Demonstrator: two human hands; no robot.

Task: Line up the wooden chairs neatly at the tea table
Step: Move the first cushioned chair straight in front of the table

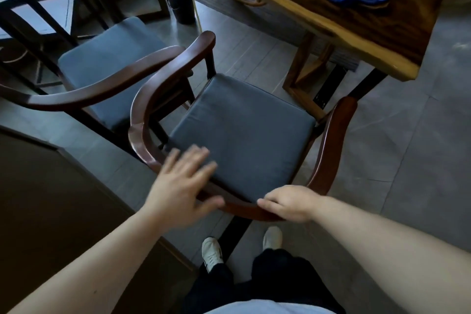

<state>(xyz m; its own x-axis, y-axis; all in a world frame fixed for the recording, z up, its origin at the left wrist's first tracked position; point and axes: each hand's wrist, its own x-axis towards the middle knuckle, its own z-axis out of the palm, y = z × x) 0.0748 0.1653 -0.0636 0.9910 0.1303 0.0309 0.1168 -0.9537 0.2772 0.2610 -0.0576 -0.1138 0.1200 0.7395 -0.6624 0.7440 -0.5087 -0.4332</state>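
Dark reddish wood: the near chair [328, 145] stands directly in front of the person, its curved back rail toward them and its seat opening toward the tea table [318, 23]. It sits skewed, front pointing at the table's corner rather than square to the long edge. Right hand [290, 202] is closed over the back rail, right of centre. Left hand [183, 186] is spread flat, fingers blurred, above the rail's left part; contact cannot be confirmed. A second chair [84, 89] stands close on the left, armrests nearly touching. Judgement: squaring needs a turn about the right hand's grip.
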